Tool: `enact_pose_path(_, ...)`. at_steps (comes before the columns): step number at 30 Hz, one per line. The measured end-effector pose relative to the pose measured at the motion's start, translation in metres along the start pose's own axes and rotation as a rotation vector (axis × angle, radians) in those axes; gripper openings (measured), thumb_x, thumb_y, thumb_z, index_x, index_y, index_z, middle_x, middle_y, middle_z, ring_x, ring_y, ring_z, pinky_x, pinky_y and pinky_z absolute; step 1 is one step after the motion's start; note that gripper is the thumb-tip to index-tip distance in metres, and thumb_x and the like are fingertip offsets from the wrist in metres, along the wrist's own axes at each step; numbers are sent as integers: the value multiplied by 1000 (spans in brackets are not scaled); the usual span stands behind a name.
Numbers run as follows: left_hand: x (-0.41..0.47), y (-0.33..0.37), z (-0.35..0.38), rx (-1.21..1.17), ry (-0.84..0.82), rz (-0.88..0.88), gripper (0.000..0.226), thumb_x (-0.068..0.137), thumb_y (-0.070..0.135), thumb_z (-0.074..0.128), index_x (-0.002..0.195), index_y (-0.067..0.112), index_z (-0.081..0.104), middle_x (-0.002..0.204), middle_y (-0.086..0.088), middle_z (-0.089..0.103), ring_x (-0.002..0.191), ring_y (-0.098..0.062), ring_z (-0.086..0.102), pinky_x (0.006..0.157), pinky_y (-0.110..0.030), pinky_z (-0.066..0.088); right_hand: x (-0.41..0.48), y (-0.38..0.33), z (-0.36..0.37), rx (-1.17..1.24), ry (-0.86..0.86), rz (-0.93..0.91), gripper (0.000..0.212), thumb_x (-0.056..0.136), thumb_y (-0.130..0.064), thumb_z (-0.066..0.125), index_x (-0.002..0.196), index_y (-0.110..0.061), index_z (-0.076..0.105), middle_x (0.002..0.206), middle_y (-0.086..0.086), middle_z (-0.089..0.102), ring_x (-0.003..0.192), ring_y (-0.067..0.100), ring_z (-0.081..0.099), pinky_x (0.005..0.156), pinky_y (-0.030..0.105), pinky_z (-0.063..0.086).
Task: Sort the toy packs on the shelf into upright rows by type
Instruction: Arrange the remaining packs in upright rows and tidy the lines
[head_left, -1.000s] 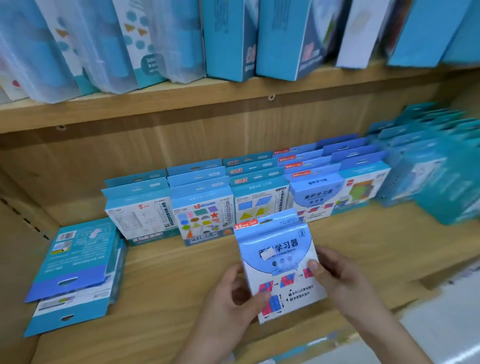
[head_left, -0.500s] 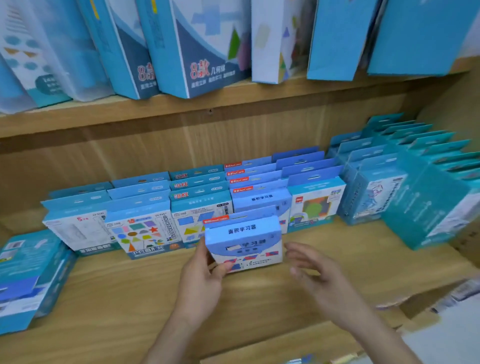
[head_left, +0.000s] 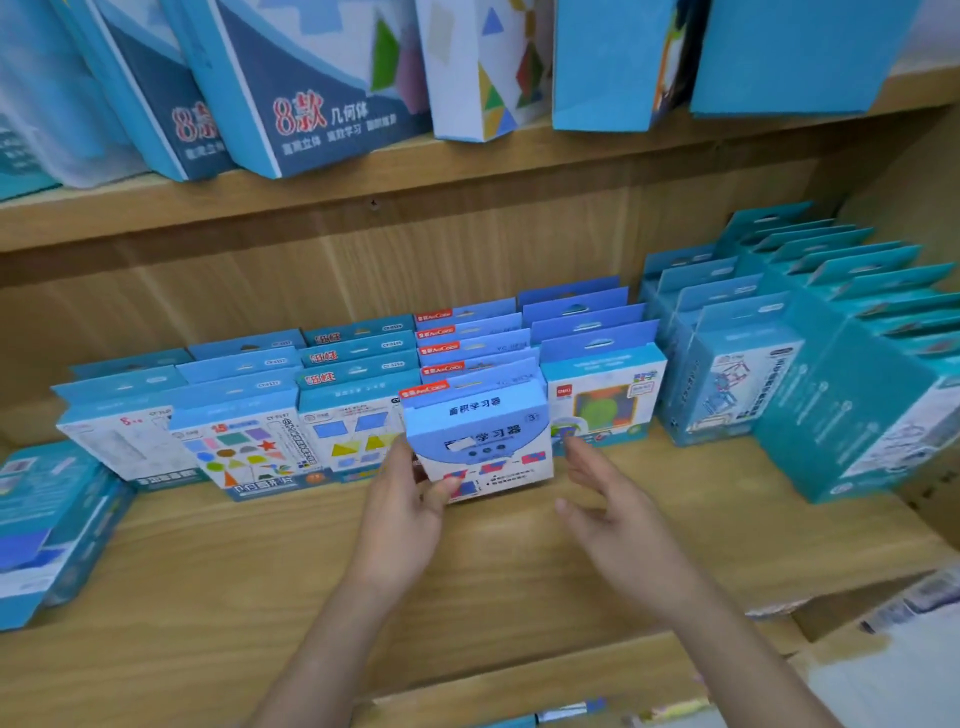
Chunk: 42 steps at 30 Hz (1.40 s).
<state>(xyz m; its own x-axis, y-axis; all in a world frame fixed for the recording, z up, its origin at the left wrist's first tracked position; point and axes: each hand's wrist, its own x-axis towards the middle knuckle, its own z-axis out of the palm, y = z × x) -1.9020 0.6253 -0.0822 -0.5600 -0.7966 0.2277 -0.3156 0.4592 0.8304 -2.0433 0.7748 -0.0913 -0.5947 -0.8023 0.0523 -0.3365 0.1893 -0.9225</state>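
A light-blue toy pack (head_left: 480, 441) with a red-tagged header stands upright at the front of its matching row (head_left: 467, 338) on the wooden shelf (head_left: 260, 561). My left hand (head_left: 410, 499) grips the pack's lower left edge, thumb on its front. My right hand (head_left: 613, 499) hovers just right of the pack, fingers spread, touching nothing. Rows of other upright packs flank it: shape-print packs (head_left: 244, 441) on the left, a green-circle pack row (head_left: 602, 400) on the right.
A stack of packs (head_left: 47, 525) lies flat at the shelf's left end. Teal boxes (head_left: 852, 384) stand in rows at the right. Larger boxes (head_left: 311, 88) fill the upper shelf. Bare shelf board shows in front of the rows.
The pack went from both hands near the shelf's front edge back to the front of its row. My right hand let go and now hovers beside it.
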Motion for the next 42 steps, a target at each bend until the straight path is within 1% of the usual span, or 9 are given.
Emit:
enact_pose_path(2, 3, 0, 9, 71, 58, 18, 43, 79, 3, 72, 111, 16, 46, 98, 10, 58, 85, 14, 58, 74, 0, 42, 11, -3, 4, -22, 0, 10, 66, 90, -13, 60, 144, -32, 30, 117, -39, 46, 115, 10, 55, 96, 37, 49)
enact_pose_path(5, 1, -7, 18, 125, 92, -24, 53, 78, 11, 75, 120, 14, 44, 110, 5, 59, 95, -5, 61, 85, -22, 51, 20, -3, 10, -49, 21, -12, 60, 87, -25, 57, 141, -31, 33, 123, -22, 58, 117, 12, 56, 95, 44, 49)
enact_pose_path(11, -2, 3, 27, 343, 59, -96, 54, 88, 25, 64, 132, 12, 35, 90, -6, 70, 84, -29, 66, 67, -37, 51, 30, -5, 20, -237, 103, -39, 39, 94, -25, 49, 132, -22, 42, 107, -1, 69, 99, 23, 64, 80, 41, 53)
enact_pose_path(14, -2, 13, 28, 469, 26, -141, 55, 94, 33, 53, 136, 9, 28, 97, -9, 69, 90, -32, 65, 70, -37, 47, 35, -11, 20, -485, 150, -6, 34, 98, -31, 41, 128, -14, 45, 94, 9, 70, 89, 32, 63, 66, 36, 46)
enact_pose_path(20, 0, 17, 21, 675, -88, -164, 57, 96, 47, 39, 137, 10, 23, 98, -5, 67, 90, -26, 65, 67, -33, 45, 46, -23, 10, -773, 113, 44, 34, 98, -41, 40, 103, -14, 59, 94, 9, 69, 90, 30, 62, 62, 32, 39)
enact_pose_path(25, -5, 12, 7, 598, -106, -91, 51, 95, 47, 42, 136, 19, 30, 106, -1, 68, 95, -24, 65, 75, -36, 51, 34, -37, 4, -928, 56, 119, 48, 95, -55, 35, 88, -19, 65, 87, 7, 67, 85, 29, 64, 60, 31, 40)
enact_pose_path(31, -42, -6, -57, 468, 71, -18, 42, 93, 37, 48, 135, 31, 45, 119, 12, 64, 101, -13, 64, 82, -35, 52, 11, -69, 25, -818, 69, -79, 42, 93, -51, 40, 64, -24, 53, 58, -5, 59, 62, 21, 56, 54, 30, 42)
enact_pose_path(37, -67, -58, -174, 563, 257, -140, 18, 85, 24, 63, 101, 31, 69, 88, 11, 72, 69, -11, 67, 61, -23, 46, 0, -109, 137, -367, -58, -399, 18, 88, -35, 55, 83, -25, 70, 67, -11, 67, 63, 8, 59, 59, 28, 48)
enact_pose_path(42, -80, -115, -259, 663, 310, -255, 20, 85, 19, 63, 101, 30, 68, 91, 5, 73, 76, -20, 68, 61, -29, 49, -5, -129, 222, -249, -180, -396, 19, 88, -27, 60, 104, -30, 69, 82, -23, 64, 85, 0, 58, 68, 14, 46)
